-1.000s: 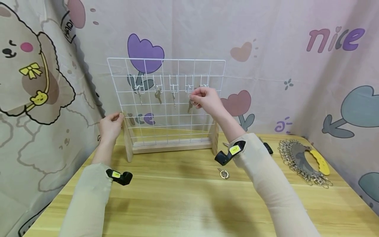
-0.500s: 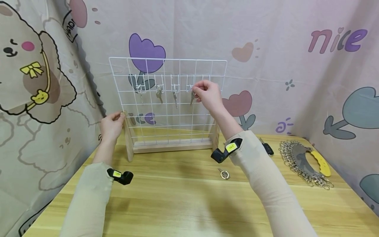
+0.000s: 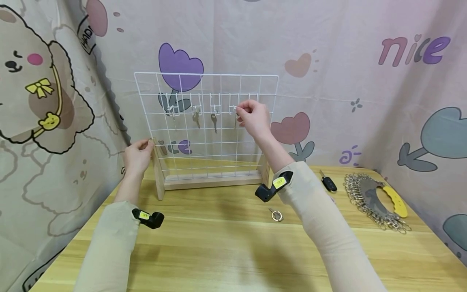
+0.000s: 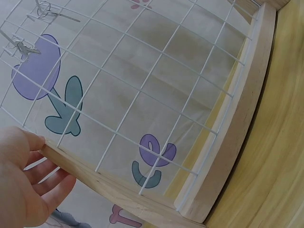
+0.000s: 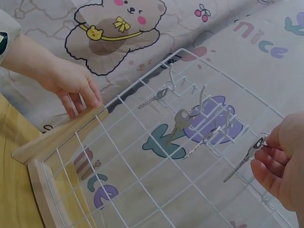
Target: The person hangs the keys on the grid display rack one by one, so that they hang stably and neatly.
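Note:
A white wire grid rack (image 3: pixel 220 75) stands on a wooden base in the head view. My left hand (image 3: pixel 138 157) grips the top of its left wooden post (image 3: pixel 157 174), thumb on one side and fingers behind. At the rack's right part, my right hand (image 3: pixel 255 119) pinches a key (image 5: pixel 243 159) by its ring end between thumb and forefinger. Its blade points down, and the ring end is close to a white hook, partly hidden by my fingers. Other hooks to the left carry hanging keys, including a broad-headed one (image 5: pixel 180 121) and one further left (image 5: pixel 159 96).
On the wooden table (image 3: pixel 204 243) lies a key with a ring (image 3: pixel 277 215), right of centre. Farther right are a black car key (image 3: pixel 329 183) and a grey key holder with a yellow handle (image 3: pixel 395 201) and many metal clips. A printed curtain (image 3: pixel 328 32) hangs behind.
My right hand has risen slightly, bringing the key up close to the hook, and the key has turned edge-on. My right forearm has shifted left, exposing the car key. The left hand stays put.

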Motion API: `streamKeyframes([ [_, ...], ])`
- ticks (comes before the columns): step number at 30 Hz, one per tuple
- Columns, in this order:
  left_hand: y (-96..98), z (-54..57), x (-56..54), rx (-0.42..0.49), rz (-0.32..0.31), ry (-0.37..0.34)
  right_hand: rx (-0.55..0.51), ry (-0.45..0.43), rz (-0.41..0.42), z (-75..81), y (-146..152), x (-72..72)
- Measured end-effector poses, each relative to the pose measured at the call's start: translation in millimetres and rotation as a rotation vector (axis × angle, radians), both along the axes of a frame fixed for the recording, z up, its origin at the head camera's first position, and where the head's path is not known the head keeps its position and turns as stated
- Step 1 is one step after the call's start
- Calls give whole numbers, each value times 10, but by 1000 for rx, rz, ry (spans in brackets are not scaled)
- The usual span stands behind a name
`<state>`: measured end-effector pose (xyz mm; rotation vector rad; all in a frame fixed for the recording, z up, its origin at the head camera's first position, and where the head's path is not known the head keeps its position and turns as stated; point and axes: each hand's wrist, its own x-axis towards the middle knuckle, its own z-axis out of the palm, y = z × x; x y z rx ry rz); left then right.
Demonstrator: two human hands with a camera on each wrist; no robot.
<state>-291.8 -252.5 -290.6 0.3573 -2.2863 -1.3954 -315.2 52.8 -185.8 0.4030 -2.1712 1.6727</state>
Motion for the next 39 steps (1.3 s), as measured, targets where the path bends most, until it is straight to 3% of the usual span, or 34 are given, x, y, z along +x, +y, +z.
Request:
streamKeyframes([
  [13, 14, 12, 5, -5, -5, 3, -4, -21, 9, -57, -9, -39],
  [19, 27, 27, 24, 1, -1, 3, 10, -52, 18, -152, 29, -47],
  [30, 41, 28, 45, -10, 3, 10, 38, -146, -18, -577, 309, -80],
  [39, 32, 4, 13, -14, 6, 5, -2, -235, 1, -1069, 627, -23],
])
